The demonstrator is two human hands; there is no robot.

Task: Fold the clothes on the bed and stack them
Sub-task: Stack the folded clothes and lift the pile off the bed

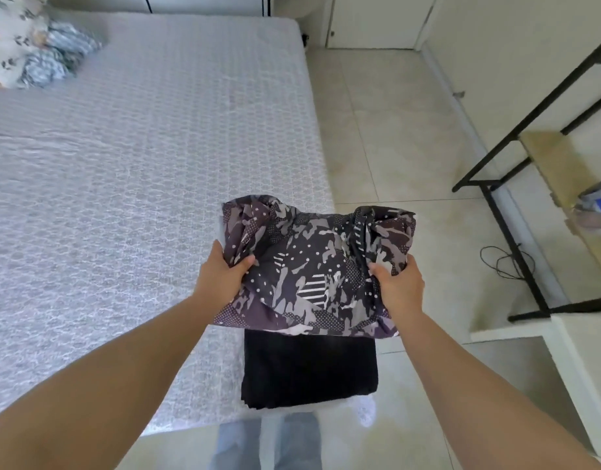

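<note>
So the patterned camo garment [317, 266] was being held up at the bed's near right corner, roughly folded into a bundle, with the left hand [221, 278] pinching its left edge (thumb on top, fingers tucked under the cloth) and the right hand [399, 288] gripping the right edge the same way. Directly below and a bit nearer, a black folded garment [309, 369] was laid flat on the bed [122, 164], its right side close to the mattress edge. It looked like the stacking step was in hand, honestly. To get it done well, the bundle would've needed to be lowered level, squared up over the black piece so edges matched, and the loose puffy top corners flattened before being let go, otherwise the slippery-looking fabric could've sprung open or slid off toward the floor [394, 130]. Some patterned bedding [31, 45] was bunched at the far left corner, well apart from the stack
</note>
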